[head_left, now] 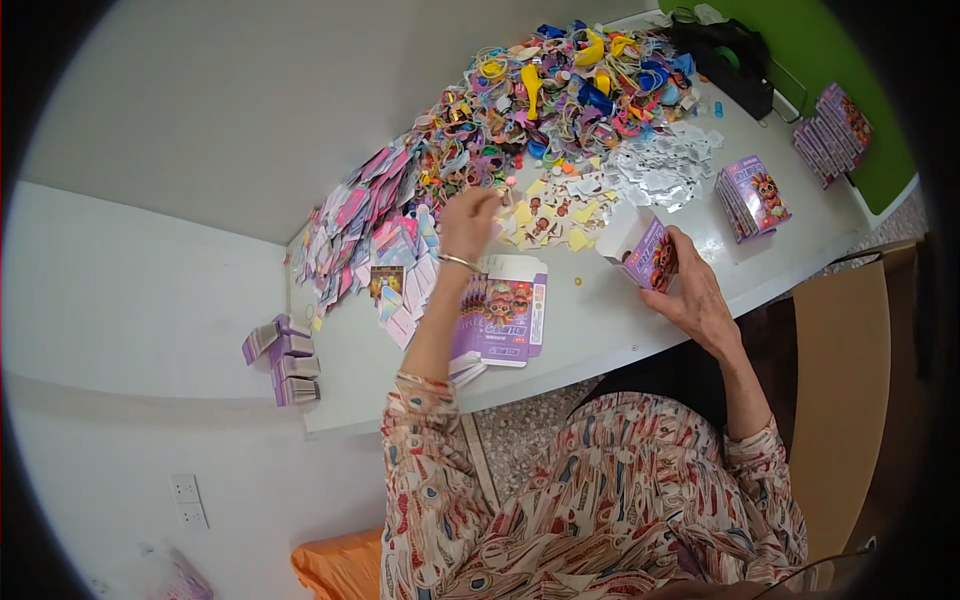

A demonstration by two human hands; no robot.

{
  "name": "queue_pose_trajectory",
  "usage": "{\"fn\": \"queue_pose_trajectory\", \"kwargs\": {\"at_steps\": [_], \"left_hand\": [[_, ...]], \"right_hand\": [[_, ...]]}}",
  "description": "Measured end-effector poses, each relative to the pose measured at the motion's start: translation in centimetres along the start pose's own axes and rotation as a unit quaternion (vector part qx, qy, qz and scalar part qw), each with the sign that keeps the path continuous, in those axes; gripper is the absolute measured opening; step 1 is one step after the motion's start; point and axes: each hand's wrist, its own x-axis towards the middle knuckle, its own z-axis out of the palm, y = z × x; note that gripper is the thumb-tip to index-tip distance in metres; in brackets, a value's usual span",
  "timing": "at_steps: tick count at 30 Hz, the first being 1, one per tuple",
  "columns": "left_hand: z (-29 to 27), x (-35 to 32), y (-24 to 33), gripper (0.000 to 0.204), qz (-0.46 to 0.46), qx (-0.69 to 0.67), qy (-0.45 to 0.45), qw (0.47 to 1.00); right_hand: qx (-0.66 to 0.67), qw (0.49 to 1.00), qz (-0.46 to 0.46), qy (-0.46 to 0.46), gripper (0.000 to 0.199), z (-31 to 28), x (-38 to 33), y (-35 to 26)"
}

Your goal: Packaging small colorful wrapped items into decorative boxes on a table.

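Note:
My right hand (694, 290) grips a small purple printed carton (652, 258), its white top flap standing open toward the left. My left hand (468, 222) has its fingers curled at the front edge of a heap of small colourful trinkets (485, 130). Whatever those fingers hold, if anything, is hidden. Below my left wrist lies a stack of flat purple cartons (505, 325), partly covered by the forearm. Yellow and white paper pieces with small figures (545, 220) spread between my hands.
Silvery-white slips (655, 165) lie beyond the carton. Filled purple boxes stand in a row (752, 200), with another row (832, 135) farther right. Folded pink cards (355, 215) pile up at left, near card bundles (283, 360) on the table's edge. A cardboard box (838, 400) stands at right.

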Motion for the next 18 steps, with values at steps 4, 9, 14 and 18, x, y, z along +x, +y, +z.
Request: {"fn": "queue_pose_trajectory", "kwargs": {"at_steps": [4,9,14,18], "left_hand": [[-0.3,-0.4,-6.6,0.013,-0.066,0.155,0.020,0.986],[0.4,-0.9,-11.1,0.020,0.021,0.192,0.062,0.979],[1.1,1.4,-8.1,0.019,-0.089,0.053,0.031,0.994],[2.8,2.2,-5.9,0.014,-0.042,0.117,0.046,0.991]], "right_hand": [[0.016,0.999,0.026,-0.010,0.082,1.0,0.3,0.4],[0.019,0.999,0.033,-0.025,0.082,1.0,0.5,-0.3],[-0.013,1.000,0.012,-0.019,0.082,1.2,0.3,0.6],[-0.015,0.999,0.029,-0.025,0.083,1.2,0.4,0.1]]}}
